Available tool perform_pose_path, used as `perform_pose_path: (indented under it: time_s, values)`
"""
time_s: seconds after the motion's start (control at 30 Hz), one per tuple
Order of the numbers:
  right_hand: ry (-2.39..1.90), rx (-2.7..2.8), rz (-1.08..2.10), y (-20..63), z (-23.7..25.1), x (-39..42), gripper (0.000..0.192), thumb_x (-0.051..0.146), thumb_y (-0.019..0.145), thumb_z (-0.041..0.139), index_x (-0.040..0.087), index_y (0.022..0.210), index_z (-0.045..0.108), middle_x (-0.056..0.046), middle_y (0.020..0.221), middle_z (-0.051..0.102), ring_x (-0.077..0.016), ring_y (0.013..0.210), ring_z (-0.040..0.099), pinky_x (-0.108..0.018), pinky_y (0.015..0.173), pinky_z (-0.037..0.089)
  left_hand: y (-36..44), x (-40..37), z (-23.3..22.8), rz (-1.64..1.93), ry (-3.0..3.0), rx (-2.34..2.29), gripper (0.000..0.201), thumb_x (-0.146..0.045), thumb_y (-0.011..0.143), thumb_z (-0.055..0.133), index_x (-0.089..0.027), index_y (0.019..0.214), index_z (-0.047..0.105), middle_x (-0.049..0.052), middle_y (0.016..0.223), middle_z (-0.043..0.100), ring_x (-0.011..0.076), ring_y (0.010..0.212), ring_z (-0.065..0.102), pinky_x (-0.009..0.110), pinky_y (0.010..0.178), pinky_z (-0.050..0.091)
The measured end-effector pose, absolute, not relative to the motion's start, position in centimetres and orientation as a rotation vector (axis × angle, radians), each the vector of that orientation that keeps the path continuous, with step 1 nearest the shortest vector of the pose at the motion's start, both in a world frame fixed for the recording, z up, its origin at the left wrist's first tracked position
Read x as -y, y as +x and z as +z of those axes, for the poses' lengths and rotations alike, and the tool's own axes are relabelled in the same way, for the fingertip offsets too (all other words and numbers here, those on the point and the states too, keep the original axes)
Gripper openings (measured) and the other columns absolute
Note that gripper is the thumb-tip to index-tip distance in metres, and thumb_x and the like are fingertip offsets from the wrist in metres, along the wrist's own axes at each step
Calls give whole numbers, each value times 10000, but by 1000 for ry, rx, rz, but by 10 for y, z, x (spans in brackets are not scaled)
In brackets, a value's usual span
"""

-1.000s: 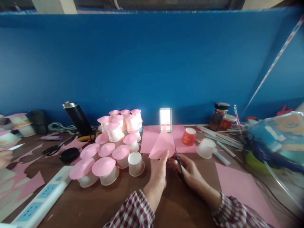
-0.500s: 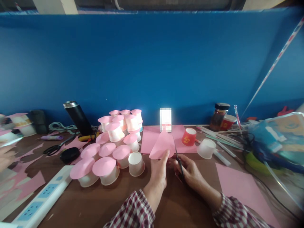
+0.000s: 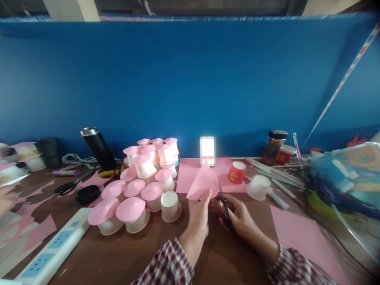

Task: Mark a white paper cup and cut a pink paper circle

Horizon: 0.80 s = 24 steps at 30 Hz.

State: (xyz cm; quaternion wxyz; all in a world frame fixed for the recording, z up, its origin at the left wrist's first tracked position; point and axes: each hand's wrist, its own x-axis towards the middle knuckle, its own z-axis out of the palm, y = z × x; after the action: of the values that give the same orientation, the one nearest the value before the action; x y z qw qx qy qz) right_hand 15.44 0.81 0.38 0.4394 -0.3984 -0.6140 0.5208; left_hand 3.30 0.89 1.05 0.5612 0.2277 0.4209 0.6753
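My left hand [image 3: 199,219] pinches a piece of pink paper [image 3: 202,184] by its lower right part, thumb on top. In my right hand [image 3: 237,217] is a pair of scissors [image 3: 225,206], their blades pointing up and away along the paper's right edge. Whether the blades touch the paper I cannot tell. Beyond the held piece lie flat pink sheets [image 3: 185,174], with a red paper cup [image 3: 236,173] upside down on them. An inverted white paper cup [image 3: 170,206] stands left of my left hand, and another white cup [image 3: 258,187] beyond my right hand.
Several white cups with pink paper cone tops [image 3: 130,209] crowd the left. Further left are a power strip [image 3: 56,241], a black flask [image 3: 97,148], other scissors [image 3: 67,187] and a person's hand [image 3: 6,200]. A pink sheet [image 3: 303,237], straws and a jar [image 3: 275,147] are rightward.
The view has shifted very slightly. Both my hands keep their hold on the paper and scissors in nearly the same place. The other person's hand at the left edge has moved a little leftward.
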Motion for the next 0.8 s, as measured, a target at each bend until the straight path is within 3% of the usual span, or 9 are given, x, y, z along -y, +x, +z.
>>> perform_pose_path:
  time_s: [0.17,0.53,0.8]
  values:
    - [-1002,1549,1265,156,6,-9,405,440,830,592,143,1105,597,-15,661,601,-106,523,504,-207,466,417,32,-11,8,1579,533,-1013,447,-377,661,754,-71,962,627,123,858,688,186,706,661,278,625,524]
    - [-1015,1521,1325,155,7,-7,429,461,823,594,139,1106,583,35,557,518,-93,458,475,-198,419,382,29,-12,4,1597,564,-1069,460,-425,653,750,-79,941,658,112,812,690,166,643,646,259,570,517]
    - [-988,1514,1347,155,7,-7,376,410,822,618,129,1070,585,18,582,553,-92,490,496,-192,441,400,30,-11,8,1603,546,-1046,456,-396,627,776,-77,929,658,137,862,702,204,734,671,278,609,538]
